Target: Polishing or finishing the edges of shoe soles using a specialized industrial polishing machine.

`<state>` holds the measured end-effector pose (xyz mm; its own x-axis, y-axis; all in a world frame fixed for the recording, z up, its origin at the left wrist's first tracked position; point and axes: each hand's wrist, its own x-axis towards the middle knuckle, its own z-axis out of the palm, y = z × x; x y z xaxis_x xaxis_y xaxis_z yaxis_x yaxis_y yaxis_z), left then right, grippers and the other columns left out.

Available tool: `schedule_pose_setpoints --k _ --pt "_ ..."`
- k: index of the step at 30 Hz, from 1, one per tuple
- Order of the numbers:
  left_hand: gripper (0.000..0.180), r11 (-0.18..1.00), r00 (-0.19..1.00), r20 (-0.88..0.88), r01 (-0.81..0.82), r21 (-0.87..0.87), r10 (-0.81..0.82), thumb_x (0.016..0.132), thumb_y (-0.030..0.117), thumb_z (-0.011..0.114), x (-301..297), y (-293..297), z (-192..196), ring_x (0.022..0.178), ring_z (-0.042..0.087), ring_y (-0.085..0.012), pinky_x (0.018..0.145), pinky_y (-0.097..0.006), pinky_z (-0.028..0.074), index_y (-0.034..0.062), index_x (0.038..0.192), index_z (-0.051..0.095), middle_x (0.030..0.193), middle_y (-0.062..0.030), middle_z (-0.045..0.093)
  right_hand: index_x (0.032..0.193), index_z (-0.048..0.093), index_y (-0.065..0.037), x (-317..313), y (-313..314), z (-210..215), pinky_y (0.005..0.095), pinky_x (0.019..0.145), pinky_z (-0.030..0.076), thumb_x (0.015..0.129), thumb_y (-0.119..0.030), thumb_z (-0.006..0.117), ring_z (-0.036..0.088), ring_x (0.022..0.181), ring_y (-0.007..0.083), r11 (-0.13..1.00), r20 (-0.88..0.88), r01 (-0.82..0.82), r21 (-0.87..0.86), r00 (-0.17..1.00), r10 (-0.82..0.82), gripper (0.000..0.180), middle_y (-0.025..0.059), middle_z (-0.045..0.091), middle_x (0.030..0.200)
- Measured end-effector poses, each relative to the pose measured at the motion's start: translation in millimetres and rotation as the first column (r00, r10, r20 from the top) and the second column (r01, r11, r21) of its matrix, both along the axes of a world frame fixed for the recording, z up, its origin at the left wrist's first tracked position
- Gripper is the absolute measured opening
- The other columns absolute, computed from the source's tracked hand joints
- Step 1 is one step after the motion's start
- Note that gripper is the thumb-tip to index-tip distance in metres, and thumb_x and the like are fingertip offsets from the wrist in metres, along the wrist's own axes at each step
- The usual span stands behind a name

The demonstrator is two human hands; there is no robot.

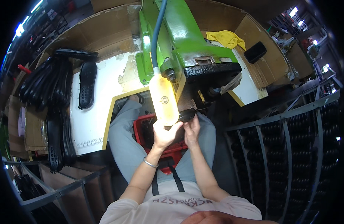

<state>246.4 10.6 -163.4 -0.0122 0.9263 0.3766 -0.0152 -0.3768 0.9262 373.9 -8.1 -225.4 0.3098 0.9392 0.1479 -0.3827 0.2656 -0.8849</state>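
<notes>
A yellow-edged white worktop (90,127) carries a green machine (187,31) at twelve o'clock, a single black sole (87,84) near ten, and a heap of black soles (49,82) between nine and ten.

right grip (191,131) on black piece (186,115)

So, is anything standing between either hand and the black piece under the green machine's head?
Nothing visible blocks the right hand; its fingers meet the near edge of the black piece. The lit lamp hangs over the fingertips of the left hand, hiding them, so I can't tell what lies between there.
</notes>
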Motion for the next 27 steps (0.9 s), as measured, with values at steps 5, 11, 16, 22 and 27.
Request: schedule_pose_setpoints --k 5,11,16,22,27 --pt "0.027 0.991 0.962 0.272 0.073 -0.11 -0.04 0.077 -0.001 0.076 15 -12 7 0.088 0.058 -0.014 0.081 -0.027 0.047 -0.002 0.098 0.059 0.094 -0.0065 0.061 0.14 0.038 -0.014 1 -26 -59 0.0404 0.095 0.046 0.085 -0.025 0.071 0.049 0.12 0.0219 0.934 -0.516 -0.322 -0.152 0.832 0.202 0.065 0.0056 0.048 0.132" --pt "0.028 0.999 0.998 -0.04 -0.05 -0.007 0.049 0.077 -0.003 0.075 10 -8 -16 0.09 0.058 -0.0138 0.083 -0.027 0.047 -0.002 0.099 0.057 0.095 -0.0062 0.06 0.127 0.048 -0.005 39 -23 -48 0.0357 0.093 0.048 0.092 -0.011 0.063 0.054 0.111 0.0197 0.951 -0.33 -0.07 -0.302 0.943 -0.035 0.038 0.0083 0.053 0.123" --pt "0.041 0.998 0.993 0.103 0.056 -0.038 -0.051 0.073 -0.009 0.076 7 -7 -22 0.095 0.061 -0.0168 0.087 -0.03 0.051 -0.0023 0.106 0.052 0.1 -0.0087 0.059 0.119 0.056 -0.004 75 -15 1 0.0272 0.087 0.047 0.08 -0.005 0.076 0.056 0.097 0.0141 0.914 0.15 0.358 -0.193 0.931 -0.333 0.043 0.0058 0.059 0.108" --pt "0.042 1.0 0.991 0.131 -0.005 0.008 0.004 0.071 0.006 0.083 -8 -1 13 0.079 0.066 -0.0147 0.073 -0.027 0.053 -0.0067 0.105 0.061 0.094 -0.0123 0.069 0.113 0.061 -0.002 89 -7 22 0.0315 0.094 0.043 0.074 -0.011 0.082 0.053 0.105 0.0191 0.866 0.365 0.499 -0.025 0.811 -0.457 0.045 0.0075 0.056 0.114" --pt "0.042 0.998 0.996 0.056 0.07 -0.001 -0.07 0.071 -0.003 0.08 -35 2 33 0.083 0.065 -0.0144 0.077 -0.027 0.054 -0.0065 0.106 0.057 0.094 -0.0089 0.065 0.112 0.062 -0.001 85 2 51 0.035 0.098 0.041 0.071 -0.014 0.084 0.053 0.111 0.0247 0.854 0.547 0.482 0.196 0.669 -0.503 0.048 0.0122 0.056 0.12"
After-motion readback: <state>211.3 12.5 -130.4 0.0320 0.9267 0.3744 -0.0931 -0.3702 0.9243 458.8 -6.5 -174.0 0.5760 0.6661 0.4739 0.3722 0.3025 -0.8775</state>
